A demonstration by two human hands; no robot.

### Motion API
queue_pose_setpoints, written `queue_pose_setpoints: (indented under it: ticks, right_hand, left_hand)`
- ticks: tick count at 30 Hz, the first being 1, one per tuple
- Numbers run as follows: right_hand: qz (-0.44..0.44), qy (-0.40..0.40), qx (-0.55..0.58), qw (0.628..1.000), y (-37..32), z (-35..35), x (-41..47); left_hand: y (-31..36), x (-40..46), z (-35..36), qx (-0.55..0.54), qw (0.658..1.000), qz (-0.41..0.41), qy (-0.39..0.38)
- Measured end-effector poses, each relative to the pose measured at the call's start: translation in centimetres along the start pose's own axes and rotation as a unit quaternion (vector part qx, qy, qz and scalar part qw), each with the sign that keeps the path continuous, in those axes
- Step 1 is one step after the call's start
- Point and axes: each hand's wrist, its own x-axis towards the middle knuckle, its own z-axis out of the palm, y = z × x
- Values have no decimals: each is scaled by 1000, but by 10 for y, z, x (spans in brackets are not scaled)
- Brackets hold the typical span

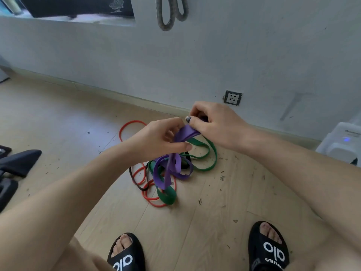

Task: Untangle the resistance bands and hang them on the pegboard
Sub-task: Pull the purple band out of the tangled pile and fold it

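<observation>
resistance bands lie in a tangled heap on the wooden floor, just below both hands. the purple band is the one lifted out of the heap — its upper stretch runs between the two hands, and the rest drops down from the left fingers into loops over the pile.

the left hand has its fingers curled round the purple band, the thumb stretched out straight beneath it and pointing toward the right hand. the right hand pinches the other end of that raised stretch, fingers bent tight with the thumb tip pressed on the band's top edge; part of the band disappears inside the curl of those fingers. the two hands sit close together, nearly touching.

under the fingers, the green band loops out to the right of the heap and another fold of it lies at the near end, toward the feet. the red band — thin, like cord — arcs out on the far side of the left hand and coils again at the near edge of the pile. a thin dark band curves along the left of the heap.

beyond the fingers, a grey looped band hangs on the wall, and a socket sits low on it just above the right hand. two black slippers show at the bottom.
</observation>
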Motion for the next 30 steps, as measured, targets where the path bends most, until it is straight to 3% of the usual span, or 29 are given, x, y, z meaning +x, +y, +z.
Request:
queue_pose_setpoints:
  ticks: [6,12,15,19,23,26,30]
  right_hand:
    - [-34,48,-6,998,-8,-8,-2]
    - [-24,138,14,990,-3,-29,-5]
    - [25,101,-86,991,10,-34,-5]
    - [99,-9,-224,969,23,-30,-6]
    - [39,-4,-70,997,7,-9,-7]
    - [44,-7,65,997,-5,10,-9]
    - [49,-15,58,997,-4,14,-10]
  left_hand:
    - [-9,2,2,-46,998,-19,-48]
    - [-21,-3,4,7,996,-50,-69]
    - [-14,-3,2,38,998,-37,-32]
    - [-1,-7,-1,2,1000,-12,-16]
    - [12,-3,3,29,999,20,-5]
    - [16,2,4,34,999,33,9]
    - [19,6,9,24,999,33,3]
